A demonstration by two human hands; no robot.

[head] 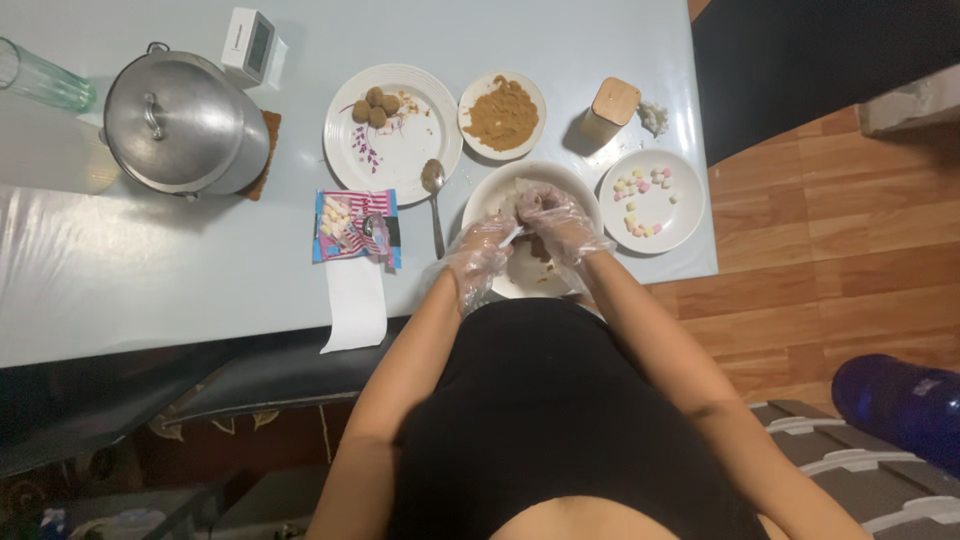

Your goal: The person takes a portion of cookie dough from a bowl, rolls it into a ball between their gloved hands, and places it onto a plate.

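Hands: gloved left hand (478, 258) and right hand (556, 222) both pinching pale dough lump (522, 196) w/ fingers closed on it
Where: over white bowl (578, 190), bench (200, 270) edge
Risk: sticky dough probably tearing thin gloves, or bowl sliding off near edge

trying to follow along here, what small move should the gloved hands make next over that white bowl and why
Probably finish shaping the pale lump and set it on the plate beside the three brown balls. Both gloved hands, left hand and right hand, are closed around it over the white bowl, so it looks only part-formed.
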